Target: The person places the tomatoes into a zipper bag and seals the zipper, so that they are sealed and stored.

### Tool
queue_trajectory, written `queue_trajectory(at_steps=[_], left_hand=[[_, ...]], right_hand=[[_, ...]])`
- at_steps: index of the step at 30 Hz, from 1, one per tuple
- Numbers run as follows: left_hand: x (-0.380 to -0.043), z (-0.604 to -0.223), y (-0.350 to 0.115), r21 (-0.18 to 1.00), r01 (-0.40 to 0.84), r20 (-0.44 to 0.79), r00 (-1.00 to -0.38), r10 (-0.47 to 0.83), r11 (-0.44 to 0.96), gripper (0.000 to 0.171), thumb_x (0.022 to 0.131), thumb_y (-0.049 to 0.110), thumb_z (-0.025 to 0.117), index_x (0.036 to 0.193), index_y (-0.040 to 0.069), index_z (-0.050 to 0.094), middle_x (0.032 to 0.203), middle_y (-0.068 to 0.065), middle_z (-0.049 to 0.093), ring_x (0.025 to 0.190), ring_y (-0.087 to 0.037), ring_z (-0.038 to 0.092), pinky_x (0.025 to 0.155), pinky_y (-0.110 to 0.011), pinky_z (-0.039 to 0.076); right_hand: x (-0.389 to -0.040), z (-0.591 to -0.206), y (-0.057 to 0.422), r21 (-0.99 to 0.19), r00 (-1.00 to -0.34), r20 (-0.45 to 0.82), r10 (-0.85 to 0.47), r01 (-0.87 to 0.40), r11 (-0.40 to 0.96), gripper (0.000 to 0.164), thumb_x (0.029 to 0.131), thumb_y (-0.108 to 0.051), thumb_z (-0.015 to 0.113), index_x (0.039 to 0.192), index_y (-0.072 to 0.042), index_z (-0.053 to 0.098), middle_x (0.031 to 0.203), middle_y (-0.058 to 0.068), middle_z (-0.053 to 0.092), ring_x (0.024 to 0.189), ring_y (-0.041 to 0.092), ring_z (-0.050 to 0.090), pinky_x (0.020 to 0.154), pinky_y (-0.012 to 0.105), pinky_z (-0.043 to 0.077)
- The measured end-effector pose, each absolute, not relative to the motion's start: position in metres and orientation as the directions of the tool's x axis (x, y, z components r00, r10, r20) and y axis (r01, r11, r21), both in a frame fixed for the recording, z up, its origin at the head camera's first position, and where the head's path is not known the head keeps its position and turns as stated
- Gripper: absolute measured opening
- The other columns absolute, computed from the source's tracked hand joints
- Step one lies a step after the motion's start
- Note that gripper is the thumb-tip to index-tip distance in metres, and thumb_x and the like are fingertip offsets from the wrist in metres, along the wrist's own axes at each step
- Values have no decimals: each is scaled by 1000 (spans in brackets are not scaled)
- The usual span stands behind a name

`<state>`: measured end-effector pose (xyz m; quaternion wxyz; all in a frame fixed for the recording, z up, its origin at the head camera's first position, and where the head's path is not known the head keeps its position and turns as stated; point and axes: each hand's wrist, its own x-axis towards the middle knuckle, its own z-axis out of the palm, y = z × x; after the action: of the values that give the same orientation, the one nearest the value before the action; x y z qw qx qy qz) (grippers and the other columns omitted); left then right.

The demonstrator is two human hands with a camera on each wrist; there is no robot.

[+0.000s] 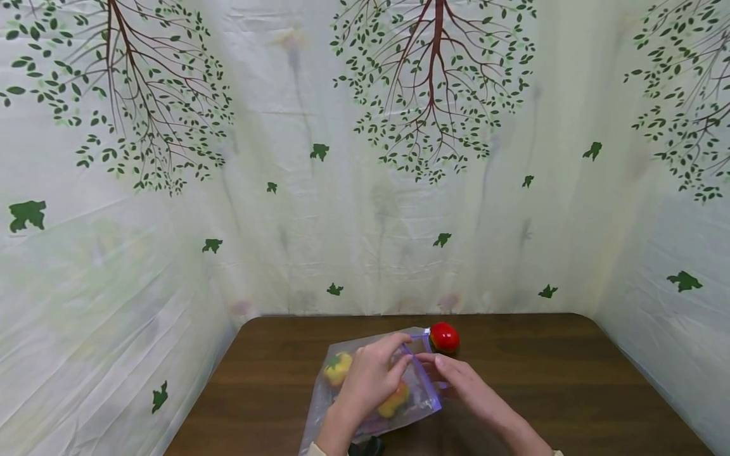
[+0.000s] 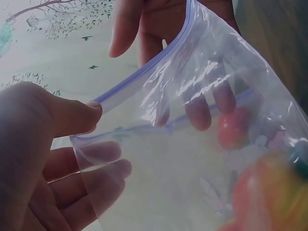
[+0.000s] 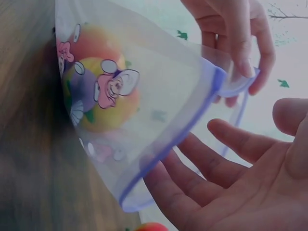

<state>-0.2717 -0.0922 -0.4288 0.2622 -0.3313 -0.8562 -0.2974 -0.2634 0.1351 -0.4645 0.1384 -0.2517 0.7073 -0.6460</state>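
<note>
Over a brown table, I see the left hand pinching a zip bag — right hand loosely outstretched at its mouth.

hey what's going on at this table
A person is handling a clear zip bag with a purple-edged mouth, which stands open. The left hand pinches its rim, and the right hand is at the mouth with its fingers extended. A yellow piece and a yellow-orange piece show inside. A round red piece sits on the table, outside the bag near its open end.
</note>
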Motion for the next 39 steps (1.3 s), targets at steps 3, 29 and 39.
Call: queue_trajectory(at_steps=[3, 29, 39], left_hand=[[-272, -429, -93, 343, 705, 624, -665, 411, 620, 24, 93, 21, 74, 117, 21, 69, 108, 8, 73, 74, -5, 64, 66, -21, 51], [-279, -434, -91, 271, 711, 691, -613, 383, 649, 24, 91, 23, 77, 114, 22, 71, 105, 10, 74, 66, -1, 60, 62, -24, 52], [-281, -436, -90, 292, 712, 701, -613, 364, 638, 21, 90, 23, 78, 110, 23, 72, 94, 10, 75, 52, 0, 40, 51, -18, 37]], right_hand=[[-263, -462, 138, -984, -849, 121, -515, -172, 52, 51, 112, -33, 27, 149, -3, 46, 141, 23, 54, 126, 39, 53, 98, 54, 47], [-272, -461, 153, -965, -892, 175, -416, -239, 108, 43, 107, -23, 49, 140, 6, 51, 135, 28, 56, 120, 48, 55, 91, 57, 50], [-280, -471, 160, -958, -932, 182, -314, -240, 155, 37, 105, -16, 55, 136, 3, 55, 132, 31, 57, 119, 49, 55, 89, 56, 52]])
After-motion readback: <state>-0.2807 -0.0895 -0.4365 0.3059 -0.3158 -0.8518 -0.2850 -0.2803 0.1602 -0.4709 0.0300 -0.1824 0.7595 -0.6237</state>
